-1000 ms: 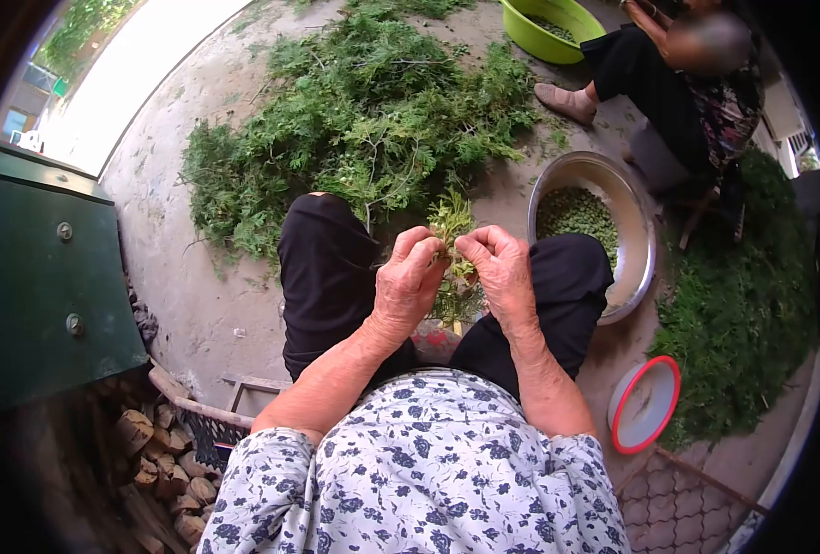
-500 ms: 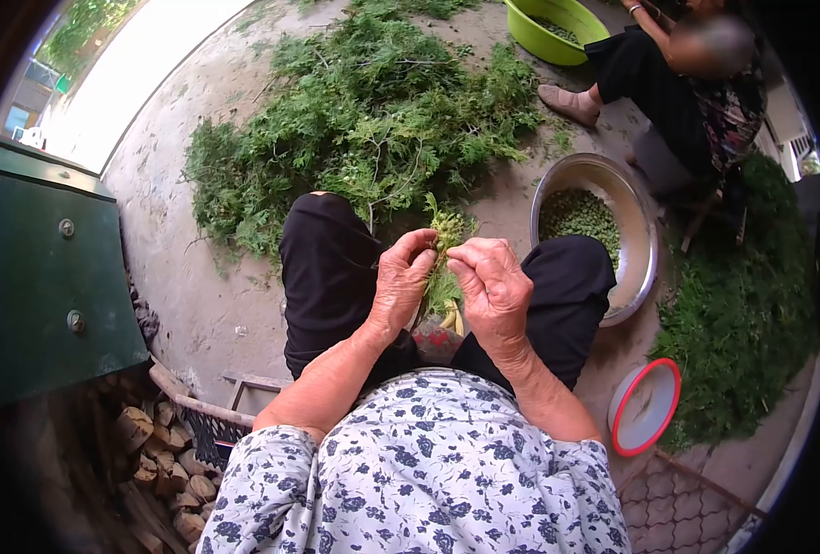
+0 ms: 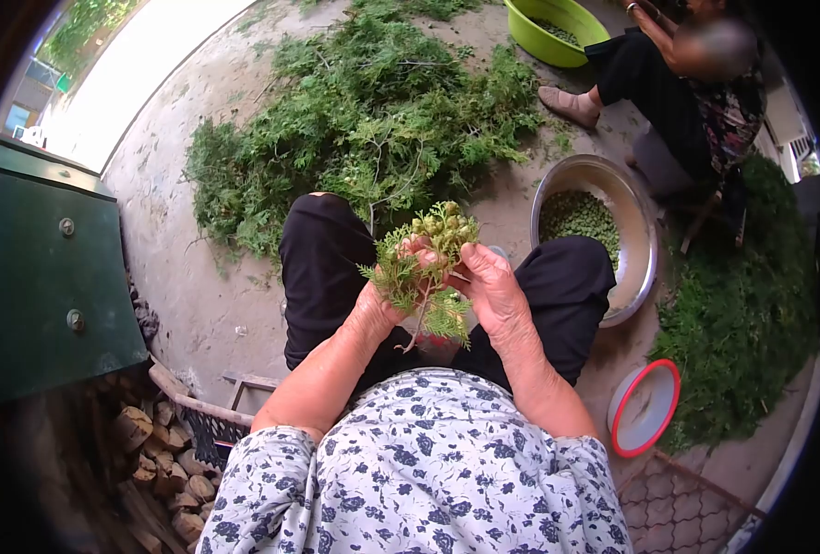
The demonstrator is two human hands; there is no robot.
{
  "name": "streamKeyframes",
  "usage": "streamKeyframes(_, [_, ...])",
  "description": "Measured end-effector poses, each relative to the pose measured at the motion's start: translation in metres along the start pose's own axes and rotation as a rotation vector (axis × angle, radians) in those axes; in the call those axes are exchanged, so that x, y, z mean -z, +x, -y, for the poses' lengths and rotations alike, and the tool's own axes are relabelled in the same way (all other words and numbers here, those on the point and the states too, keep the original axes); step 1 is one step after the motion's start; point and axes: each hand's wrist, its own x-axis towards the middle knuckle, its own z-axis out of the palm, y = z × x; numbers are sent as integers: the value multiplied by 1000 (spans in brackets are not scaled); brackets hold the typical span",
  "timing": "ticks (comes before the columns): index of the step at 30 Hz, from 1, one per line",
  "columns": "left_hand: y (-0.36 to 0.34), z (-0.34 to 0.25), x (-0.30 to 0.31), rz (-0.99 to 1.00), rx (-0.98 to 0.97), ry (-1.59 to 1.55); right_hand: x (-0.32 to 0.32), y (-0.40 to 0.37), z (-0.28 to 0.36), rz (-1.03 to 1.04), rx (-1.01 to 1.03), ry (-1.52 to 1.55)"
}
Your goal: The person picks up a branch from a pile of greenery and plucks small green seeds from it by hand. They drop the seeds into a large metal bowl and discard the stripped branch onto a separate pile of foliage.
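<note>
Between my knees I hold a leafy conifer sprig (image 3: 428, 268) with a cluster of small green cones (image 3: 447, 223) at its top and a bare stem end hanging down. My left hand (image 3: 384, 303) is closed around the sprig, its fingers partly covered by the leaves. On the other side my right hand (image 3: 491, 288) is bent, thumb and fingers pinching at the cone cluster; its fingertips are partly hidden. Just beyond my right knee is a steel basin (image 3: 648, 245) holding many small green cones (image 3: 581, 217).
A big heap of conifer branches (image 3: 364, 120) lies ahead, and another pile (image 3: 733, 342) is at right. A person (image 3: 655, 83) sits beside a lime-green basin (image 3: 530, 37). A red-rimmed bowl (image 3: 676, 397), stacked firewood (image 3: 156, 452) and a green metal box (image 3: 54, 268) flank me.
The sprig has turned and spread toward me, so its cones and stem now show. My left hand has gone behind the leaves; my right hand has opened slightly and rotated.
</note>
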Motion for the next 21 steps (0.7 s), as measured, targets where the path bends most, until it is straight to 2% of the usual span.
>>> streamKeyframes(1, [-1, 0, -2, 32, -19, 97, 6, 4, -2, 16, -16, 45])
streamKeyframes(6, [9, 5, 19, -2, 1, 105, 7, 6, 1, -25, 8, 55])
streamKeyframes(9, [4, -4, 11, -106, 37, 117, 14, 5, 6, -46, 32, 83])
streamKeyframes(11, [4, -9, 10, -58, -100, 303, 13, 4, 11, -54, 58, 142])
streamKeyframes(14, [-1, -16, -6, -120, -46, 276, 15, 4, 16, -124, 49, 146])
streamKeyframes(16, [8, -10, 14, -137, -66, 195, 21, 8, 13, -114, 49, 183])
streamKeyframes(19, [5, -10, 23, -208, 22, 62, 30, 12, 6, -124, 61, 208])
streamKeyframes(21, [1, -9, 15, -100, -120, 295, 36, 15, 1, -123, 54, 196])
